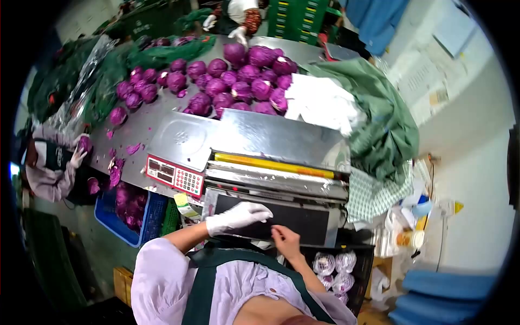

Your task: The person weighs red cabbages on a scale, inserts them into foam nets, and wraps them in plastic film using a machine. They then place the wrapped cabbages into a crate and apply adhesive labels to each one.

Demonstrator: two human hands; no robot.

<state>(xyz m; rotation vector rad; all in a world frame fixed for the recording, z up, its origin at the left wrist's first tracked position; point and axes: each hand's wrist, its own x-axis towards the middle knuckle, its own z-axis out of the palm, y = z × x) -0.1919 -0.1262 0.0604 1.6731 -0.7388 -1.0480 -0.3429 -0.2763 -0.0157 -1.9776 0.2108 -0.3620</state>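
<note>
My left hand (240,217) wears a white glove and reaches over the black plate (303,223) of the wrapping machine, its fingers together and pointing right. Just right of it is my right hand (286,240), bare, with its fingers curled near the plate's front edge. Whether either hand pinches something small cannot be made out. Behind the plate lie a roll of clear film (276,179) and a yellow bar (273,165). A red and white scale (174,174) with a metal pan stands to the left.
Purple cabbages (249,74) are heaped on the metal table (162,116). A blue crate (116,226) holds purple leaves. Wrapped cabbages (343,283) sit in a black crate at the lower right. One co-worker (51,162) is at the left, another (238,13) at the back.
</note>
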